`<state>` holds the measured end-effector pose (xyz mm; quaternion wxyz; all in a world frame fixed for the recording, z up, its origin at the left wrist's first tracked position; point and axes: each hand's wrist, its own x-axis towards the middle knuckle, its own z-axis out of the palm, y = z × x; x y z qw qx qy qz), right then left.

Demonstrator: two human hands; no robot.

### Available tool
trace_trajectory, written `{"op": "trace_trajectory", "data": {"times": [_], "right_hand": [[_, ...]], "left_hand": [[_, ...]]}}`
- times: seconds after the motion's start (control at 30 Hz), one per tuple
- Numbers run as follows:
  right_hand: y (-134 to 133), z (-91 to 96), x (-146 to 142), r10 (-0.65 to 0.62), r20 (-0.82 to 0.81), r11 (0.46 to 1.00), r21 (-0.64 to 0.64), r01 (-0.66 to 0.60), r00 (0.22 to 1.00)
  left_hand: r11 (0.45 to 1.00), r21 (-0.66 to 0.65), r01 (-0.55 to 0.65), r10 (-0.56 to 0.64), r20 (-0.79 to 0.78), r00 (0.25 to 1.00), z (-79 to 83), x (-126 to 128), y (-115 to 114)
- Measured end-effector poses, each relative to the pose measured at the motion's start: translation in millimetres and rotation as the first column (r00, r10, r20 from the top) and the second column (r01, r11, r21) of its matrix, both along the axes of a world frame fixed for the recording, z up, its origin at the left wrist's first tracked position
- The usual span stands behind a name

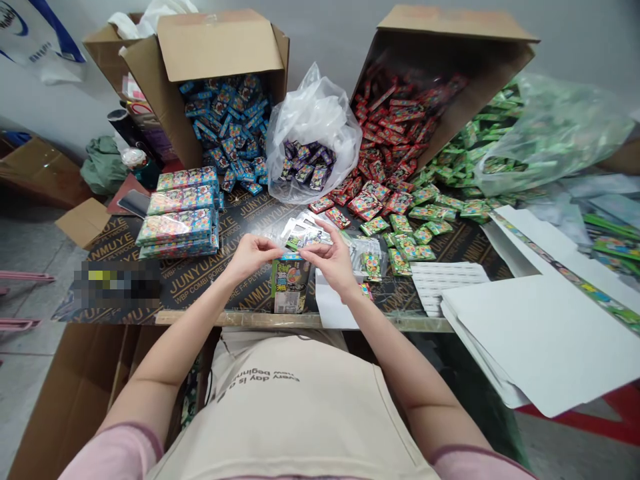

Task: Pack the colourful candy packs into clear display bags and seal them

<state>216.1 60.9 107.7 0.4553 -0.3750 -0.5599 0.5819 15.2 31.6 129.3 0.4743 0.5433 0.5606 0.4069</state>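
Note:
A small printed box [291, 288], green and dark with a pale label panel low on its front, stands upright near the table's front edge. My left hand [256, 256] pinches its top left corner, thumb and fingers closed. At the top right corner my right hand [332, 260] has its thumb against the box's upper edge, with the fingers curved behind. A blue strip shows along the box top between both hands. Just beyond them lie clear and silvery packets [306, 233], partly covered by my right fingers. A small green pack [371, 265] lies right of my right hand.
Cartons of small blue packs [230, 127] and red packs [395, 127] stand behind, with a plastic bag [315, 127] of purple packs between. Wrapped stacks [179, 223] sit left. Green packs [410, 250] lie scattered right, beside white card sheets [540, 327].

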Motion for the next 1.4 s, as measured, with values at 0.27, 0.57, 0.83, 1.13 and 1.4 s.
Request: {"op": "trace_trajectory", "data": {"times": [0.27, 0.57, 0.83, 1.13, 1.4], "right_hand": [[-11, 2.9, 8, -0.031, 0.062, 0.997, 0.071, 0.027, 0.998], [-10, -1.0, 12, -0.047, 0.059, 0.993, 0.113, 0.04, 0.997], [-20, -20.7, 20, -0.17, 0.159, 0.889, 0.451, 0.081, 0.973], [-24, -6.0, 16, -0.127, 0.132, 0.951, 0.297, 0.083, 0.983], [-21, 12.9, 25, -0.046, 0.279, 0.934, 0.353, -0.058, 0.959]], "left_hand": [[0.95, 0.254, 0.181, -0.123, -0.226, 0.966, 8.3, 1, -3], [0.85, 0.405, 0.337, -0.137, -0.447, 0.884, 14.0, 4, -4], [0.678, 0.602, 0.422, 0.107, -0.649, 0.753, -2.3, 8, -23], [0.644, 0.689, 0.332, 0.141, -0.534, 0.833, -12.6, 20, -20], [0.732, 0.575, 0.364, 0.092, -0.614, 0.784, -14.3, 16, -24]]}}
